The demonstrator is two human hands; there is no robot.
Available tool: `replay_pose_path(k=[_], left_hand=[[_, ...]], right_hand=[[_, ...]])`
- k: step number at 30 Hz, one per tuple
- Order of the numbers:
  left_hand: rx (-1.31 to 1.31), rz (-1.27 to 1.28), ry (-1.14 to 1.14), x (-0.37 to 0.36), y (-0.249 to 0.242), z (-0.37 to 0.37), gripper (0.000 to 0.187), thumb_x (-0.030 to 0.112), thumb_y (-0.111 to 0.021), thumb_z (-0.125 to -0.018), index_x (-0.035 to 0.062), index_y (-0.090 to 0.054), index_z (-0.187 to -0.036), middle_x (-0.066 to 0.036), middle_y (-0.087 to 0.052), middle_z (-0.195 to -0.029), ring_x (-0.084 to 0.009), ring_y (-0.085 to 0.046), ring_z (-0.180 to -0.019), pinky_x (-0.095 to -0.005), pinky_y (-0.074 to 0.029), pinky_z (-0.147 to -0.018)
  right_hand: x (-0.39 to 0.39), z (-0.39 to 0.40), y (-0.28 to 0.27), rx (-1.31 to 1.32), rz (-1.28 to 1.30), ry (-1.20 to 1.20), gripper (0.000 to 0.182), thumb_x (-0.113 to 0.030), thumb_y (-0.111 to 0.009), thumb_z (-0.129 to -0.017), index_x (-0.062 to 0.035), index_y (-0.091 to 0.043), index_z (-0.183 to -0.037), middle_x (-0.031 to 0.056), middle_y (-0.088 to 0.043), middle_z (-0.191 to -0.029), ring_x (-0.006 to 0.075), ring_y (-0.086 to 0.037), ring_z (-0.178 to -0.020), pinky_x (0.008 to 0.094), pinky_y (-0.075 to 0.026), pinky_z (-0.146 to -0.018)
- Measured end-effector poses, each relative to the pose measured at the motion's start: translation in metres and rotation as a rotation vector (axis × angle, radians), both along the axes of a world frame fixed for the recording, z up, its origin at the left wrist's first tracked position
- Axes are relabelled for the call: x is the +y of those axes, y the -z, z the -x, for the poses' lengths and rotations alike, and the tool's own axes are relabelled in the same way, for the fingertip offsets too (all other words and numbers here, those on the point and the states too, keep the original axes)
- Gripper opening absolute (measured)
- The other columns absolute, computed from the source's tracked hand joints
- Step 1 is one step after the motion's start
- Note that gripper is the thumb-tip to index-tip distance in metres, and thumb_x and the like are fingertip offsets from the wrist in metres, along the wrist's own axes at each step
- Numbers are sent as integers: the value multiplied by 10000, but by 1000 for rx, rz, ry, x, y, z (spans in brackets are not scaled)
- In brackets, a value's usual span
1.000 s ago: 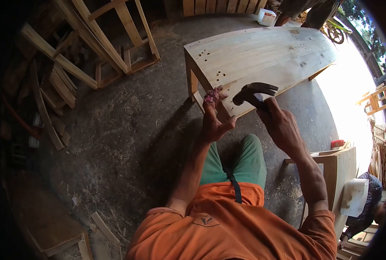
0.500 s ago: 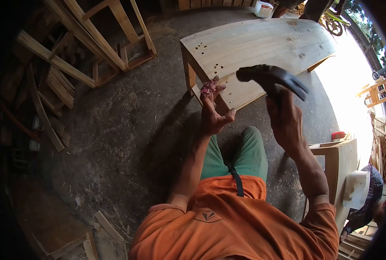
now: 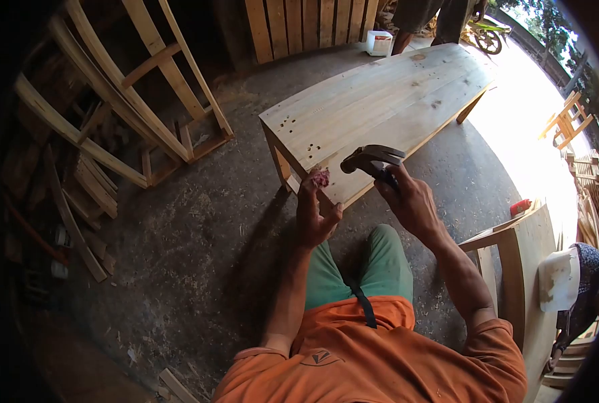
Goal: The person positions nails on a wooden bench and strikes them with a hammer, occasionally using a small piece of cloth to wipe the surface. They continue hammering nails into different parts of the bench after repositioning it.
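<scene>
What we count here

We see one hammer (image 3: 372, 160), one wooden tabletop (image 3: 387, 94), two hands, and one white tub (image 3: 379, 42) at upper centre.

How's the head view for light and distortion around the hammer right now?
Head view: strong fisheye bend with dark corners; daylight blows out the floor at upper right; the hammer, right hand, left hand and wooden table are evenly lit and sharp; left side in deep shadow.

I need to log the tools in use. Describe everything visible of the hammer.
The hammer has a dark metal head with a curved claw pointing right and its striking face pointing left. The right hand grips its handle, which is mostly hidden. The head is low over the near edge of the pale wooden table, beside the left hand, whose fingertips pinch something pinkish there. Whether the head touches the wood cannot be told.
</scene>
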State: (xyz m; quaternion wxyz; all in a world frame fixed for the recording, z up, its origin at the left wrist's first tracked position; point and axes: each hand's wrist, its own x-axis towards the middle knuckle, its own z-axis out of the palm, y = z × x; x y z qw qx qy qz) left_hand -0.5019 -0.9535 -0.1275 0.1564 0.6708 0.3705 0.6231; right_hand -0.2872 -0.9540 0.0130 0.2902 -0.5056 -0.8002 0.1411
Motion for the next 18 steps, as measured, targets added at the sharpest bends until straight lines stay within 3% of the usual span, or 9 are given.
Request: replay_pose_path(k=[1, 7, 9, 11, 13, 15, 17, 18], left_hand=[[170, -25, -92, -1, 1, 3, 704, 208, -722, -814, 29, -377, -1400, -234, -413, -1418, -380, -433, -1296, -500, -341, -1097], [223, 178, -114, -13, -26, 5, 672, 278, -768, -801, 49, -450, -1347, -185, -507, -1287, -394, -448, -1199, -507, -382, -1026], [339, 120, -167, -10, -32, 8, 721, 334, -800, -775, 59, -457, -1346, -153, -524, -1260, -392, -452, -1178, -506, -394, -1012], [415, 87, -206, -9, -32, 9, 722, 346, -793, -776, 73, -434, -1339, -183, -509, -1266, -417, -488, -1155, -517, -428, -957], [399, 150, -231, -9, -23, 11, 739, 403, -833, -731, 83, -486, -1300, -108, -522, -1266, -365, -433, -1193, -494, -403, -1002], [480, 18, -282, -2, -34, 11, 637, 352, -792, -778, 54, -497, -1258, -169, -557, -1178, -352, -558, -1069, -471, -488, -848], [684, -139, -75, 15, -40, 31, 1074, 499, -725, -859, 156, -20, -1593, -146, -453, -1392, -333, -632, -819, -505, -543, -876], [656, -183, -75, 40, 11, 45, 1074, 499, -725, -859, 156, -20, -1593, -146, -453, -1392, -333, -632, -819, -505, -543, -876]], right_hand=[[1, -6, 2, 9, -32, 27, 271, -268, -620, -951, -65, -502, -1084, 178, -646, -757, 383, -652, -660, 470, -480, -576], [33, -57, 17, 87, -182, 255, 230, -225, -714, -867, -29, -602, -914, 149, -636, -755, 349, -653, -671, 424, -493, -614], [51, -75, 27, 102, -297, 294, 222, -200, -734, -833, -32, -594, -876, 141, -620, -740, 338, -642, -656, 424, -490, -603], [69, -88, 30, 108, -418, 339, 222, -174, -755, -799, -36, -586, -838, 132, -605, -724, 328, -630, -641, 425, -487, -593], [92, -101, 27, -26, -539, 386, 238, -121, -773, -736, -54, -556, -807, 106, -578, -715, 309, -599, -635, 421, -471, -589], [120, -101, 17, -3, -633, 407, 240, -92, -764, -727, -76, -535, -795, 92, -551, -734, 309, -559, -636, 426, -446, -598], [161, -106, 20, -73, -705, 427, 223, -109, -758, -755, -89, -544, -817, 75, -545, -776, 300, -553, -706, 416, -434, -659], [182, -103, 15, -127, -739, 422, 219, -131, -759, -767, -94, -549, -815, 71, -541, -785, 291, -550, -742, 412, -423, -694]])
